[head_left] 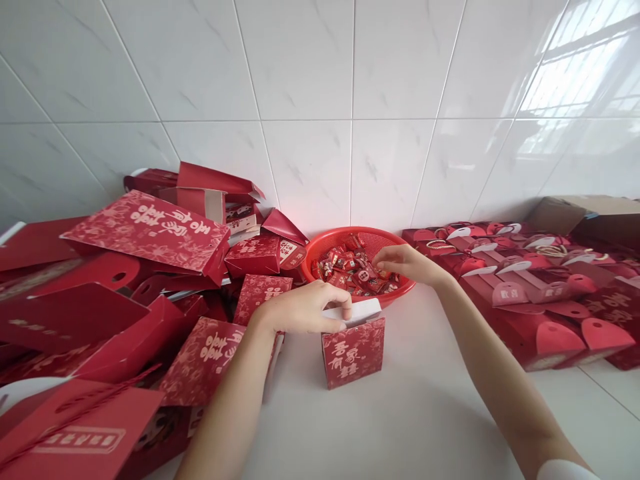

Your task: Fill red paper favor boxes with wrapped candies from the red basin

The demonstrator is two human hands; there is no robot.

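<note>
My left hand (313, 308) is closed on the top edge of a small red paper candy box (354, 357), which stands upright on the pale surface. The box has white lettering on its front, and its white inner flap (367, 309) is raised. Over the right side of a red plastic basket (320, 235) is my right hand (411, 262). Its fingers reach down to the red wrapped candies (353, 263), slightly apart, and I see nothing held in them.
Red boxes, some unfolded, form a loose pile (145, 230) on the left. Several rows of closed red boxes with handles (520, 280) stand on the right. Behind them sits a brown cardboard box (560, 213). A white tiled wall (305, 147) rises behind the basket.
</note>
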